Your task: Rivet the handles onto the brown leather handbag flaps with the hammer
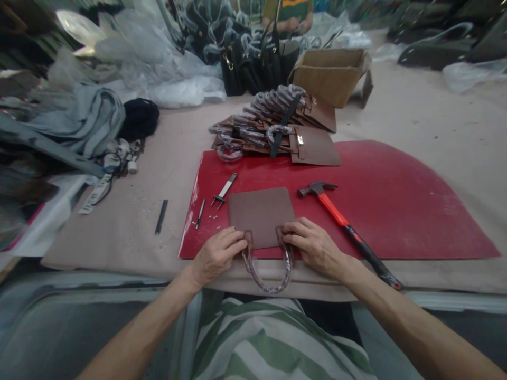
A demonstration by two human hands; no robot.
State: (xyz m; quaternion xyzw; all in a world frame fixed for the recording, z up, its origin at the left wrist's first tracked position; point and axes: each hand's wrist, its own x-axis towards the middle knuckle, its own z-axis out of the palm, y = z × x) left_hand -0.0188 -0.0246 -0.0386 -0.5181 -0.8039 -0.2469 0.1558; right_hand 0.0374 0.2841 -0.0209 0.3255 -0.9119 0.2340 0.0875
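Observation:
A brown bag panel [261,211] lies flat on the red mat [396,206], its plastic-wrapped handle [271,289] hanging over the mat's front edge toward me. My left hand [218,250] pinches the panel's left edge by the base of the handle. At the opposite base, my right hand [312,244] has its fingers closed on the right edge. Both thumbs are mostly hidden. A claw hammer [336,214] with a red and black grip rests right of the panel. To the left lie a two-pronged metal tool [225,189] and a thin metal rod [200,213].
Behind the panel is a pile of brown bag pieces [317,145] with wrapped handles. An open cardboard box [328,76], black bags [233,68] and clear plastic [178,87] stand farther back. A dark strip [161,216] lies left of the mat. Another person's hands [295,25] show at the far side.

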